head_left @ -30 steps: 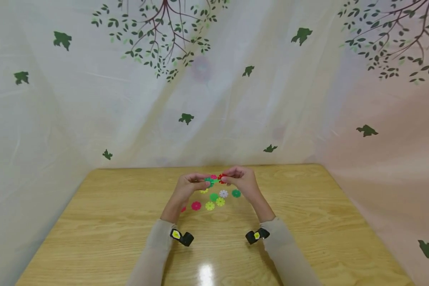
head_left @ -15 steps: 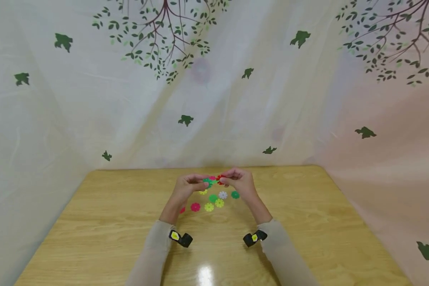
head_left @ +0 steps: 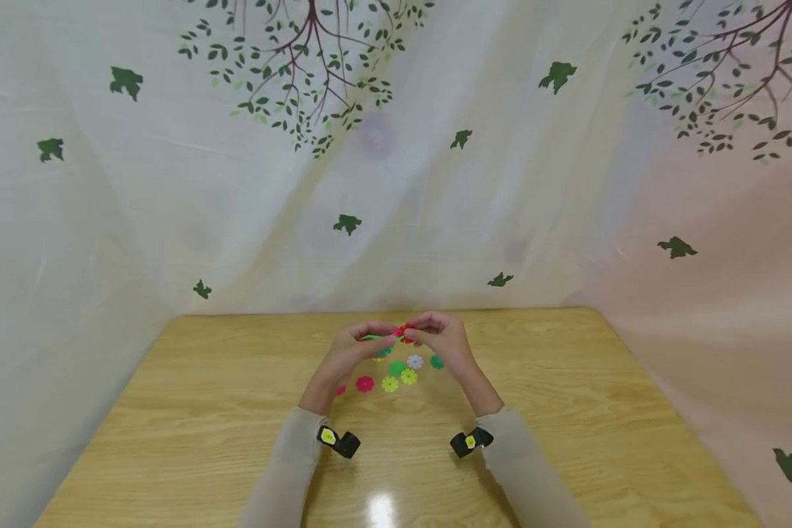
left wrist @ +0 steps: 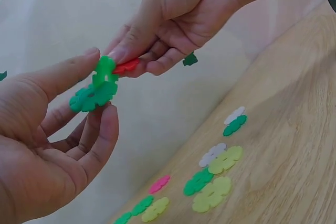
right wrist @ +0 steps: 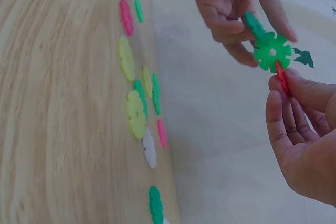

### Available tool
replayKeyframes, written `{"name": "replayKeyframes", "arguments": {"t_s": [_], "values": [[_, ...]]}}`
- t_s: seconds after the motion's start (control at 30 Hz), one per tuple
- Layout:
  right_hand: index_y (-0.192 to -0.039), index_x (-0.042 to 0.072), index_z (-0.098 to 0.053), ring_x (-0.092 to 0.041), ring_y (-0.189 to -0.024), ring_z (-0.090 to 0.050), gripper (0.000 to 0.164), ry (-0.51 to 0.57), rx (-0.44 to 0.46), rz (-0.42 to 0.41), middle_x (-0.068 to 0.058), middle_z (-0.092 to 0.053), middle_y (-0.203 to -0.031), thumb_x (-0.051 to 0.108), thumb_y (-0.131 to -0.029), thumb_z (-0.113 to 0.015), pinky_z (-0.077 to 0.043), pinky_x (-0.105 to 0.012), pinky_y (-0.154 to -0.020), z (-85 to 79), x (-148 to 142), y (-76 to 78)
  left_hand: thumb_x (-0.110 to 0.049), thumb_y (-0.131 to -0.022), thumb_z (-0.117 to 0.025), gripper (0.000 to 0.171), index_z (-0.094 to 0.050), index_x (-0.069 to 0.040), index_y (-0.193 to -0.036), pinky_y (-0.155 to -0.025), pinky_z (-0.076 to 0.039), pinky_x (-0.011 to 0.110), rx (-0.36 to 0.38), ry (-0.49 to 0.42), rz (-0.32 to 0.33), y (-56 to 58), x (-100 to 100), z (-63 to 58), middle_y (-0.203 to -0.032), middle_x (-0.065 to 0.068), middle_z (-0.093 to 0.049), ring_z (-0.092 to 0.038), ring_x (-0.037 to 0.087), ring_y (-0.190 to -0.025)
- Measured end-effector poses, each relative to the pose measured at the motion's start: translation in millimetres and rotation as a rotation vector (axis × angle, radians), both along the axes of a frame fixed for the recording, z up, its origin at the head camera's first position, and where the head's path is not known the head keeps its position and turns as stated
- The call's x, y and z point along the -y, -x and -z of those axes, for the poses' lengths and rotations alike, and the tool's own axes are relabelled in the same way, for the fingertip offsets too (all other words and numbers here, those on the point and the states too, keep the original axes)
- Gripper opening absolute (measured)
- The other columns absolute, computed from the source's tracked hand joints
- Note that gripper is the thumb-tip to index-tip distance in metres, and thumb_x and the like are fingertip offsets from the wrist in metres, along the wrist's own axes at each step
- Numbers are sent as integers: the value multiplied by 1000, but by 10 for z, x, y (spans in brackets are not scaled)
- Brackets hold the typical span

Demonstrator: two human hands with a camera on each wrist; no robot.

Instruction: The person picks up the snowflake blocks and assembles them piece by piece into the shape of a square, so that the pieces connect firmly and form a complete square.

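The bright green disc (right wrist: 272, 52) is at the right of the right-wrist view, held up off the bench (head_left: 237, 403). The dark green disc (left wrist: 84, 100) meets it at an angle, the notched edges apparently engaged, so the pair can probably be carried as one. The left hand (left wrist: 37, 166) holds this pair between thumb and lightly curled fingers, seemingly to steady it. The right hand (right wrist: 310, 156) pinches the red disc (right wrist: 282, 78) with its edge to the bright green disc's rim, a grip that leaves that edge exposed; how deeply it sits there, I cannot tell. Toward the bottom of the left-wrist view, a yellow disc (left wrist: 212, 194), a white disc (left wrist: 211, 153) and a pink disc (left wrist: 159, 183) lie flat among others. A leaf-printed cloth (head_left: 402, 183) fills the head view's upper part.
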State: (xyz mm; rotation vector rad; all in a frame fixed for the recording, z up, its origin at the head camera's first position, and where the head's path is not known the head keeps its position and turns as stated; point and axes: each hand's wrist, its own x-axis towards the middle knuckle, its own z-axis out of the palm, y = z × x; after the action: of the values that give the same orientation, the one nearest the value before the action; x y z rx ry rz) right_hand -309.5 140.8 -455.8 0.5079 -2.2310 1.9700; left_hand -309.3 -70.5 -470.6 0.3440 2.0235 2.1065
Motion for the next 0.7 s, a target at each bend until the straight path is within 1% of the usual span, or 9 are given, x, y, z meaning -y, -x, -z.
{"name": "replayKeyframes", "arguments": {"t_s": [0.03,0.13,0.2,0.27,0.4,0.5,0.57,0.63,0.7], "values": [[-103,-11,-71,-9,-75,-70,18,-9,4,6,-31,-72,-100,2,-90,-75,-62,-24,-70,-6,10,-6,-19,-93,-76,32,-71,-5,-121,-95,-58,43,4,10,6,-2,-11,8,-113,1,-72,-69,22,-102],[-102,-9,-72,-10,-74,-70,18,-19,29,29,-27,-73,-98,4,-90,-76,-62,-25,-70,-35,45,-24,-27,-93,-77,32,-73,-10,-119,-92,-55,38,23,35,18,-10,-42,26,-114,-2,-72,-66,21,-107],[-102,-8,-73,-10,-73,-70,18,-23,43,39,-24,-73,-97,5,-90,-77,-62,-25,-71,-58,69,-27,-30,-92,-78,33,-73,-11,-118,-90,-52,34,29,42,15,-14,-58,26,-114,-3,-72,-65,19,-107],[-102,-7,-73,-11,-73,-70,17,-26,49,37,-23,-74,-96,5,-90,-76,-62,-25,-71,-83,91,-24,-31,-92,-78,33,-73,-12,-118,-90,-50,33,38,36,11,-14,-61,21,-114,-4,-71,-63,16,-106],[-102,-7,-73,-10,-75,-71,16,-67,30,-1,-23,-74,-97,5,-92,-74,-62,-26,-70,-121,115,12,-21,-95,-73,32,-68,-5,-122,-100,-55,43,51,-40,19,-13,-49,6,-115,0,-66,-65,17,-106],[-103,-6,-73,-10,-76,-70,15,-139,14,-39,-22,-75,-97,6,-94,-72,-62,-27,-70,-141,106,47,-12,-98,-68,31,-63,0,-127,-102,-55,50,51,-91,34,-8,-33,7,-115,3,-62,-66,19,-106],[-104,-5,-73,-12,-76,-71,16,-190,19,-66,-21,-75,-97,8,-96,-71,-63,-32,-71,-153,72,66,-8,-99,-65,32,-61,2,-129,-103,-54,52,49,-104,35,0,-39,9,-115,4,-61,-66,18,-105],[-106,-4,-73,-16,-77,-72,17,-237,27,-89,-20,-75,-96,10,-97,-70,-64,-41,-75,-162,29,86,-5,-99,-62,32,-60,4,-131,-104,-53,54,46,-115,32,10,-46,14,-115,4,-59,-65,17,-104],[-108,-5,-72,-23,-79,-73,21,-275,36,-110,-21,-75,-97,13,-99,-68,-63,-50,-79,-156,-32,116,-3,-99,-60,34,-59,4,-133,-104,-54,52,39,-116,30,18,-51,17,-117,4,-57,-63,15,-102]]}}
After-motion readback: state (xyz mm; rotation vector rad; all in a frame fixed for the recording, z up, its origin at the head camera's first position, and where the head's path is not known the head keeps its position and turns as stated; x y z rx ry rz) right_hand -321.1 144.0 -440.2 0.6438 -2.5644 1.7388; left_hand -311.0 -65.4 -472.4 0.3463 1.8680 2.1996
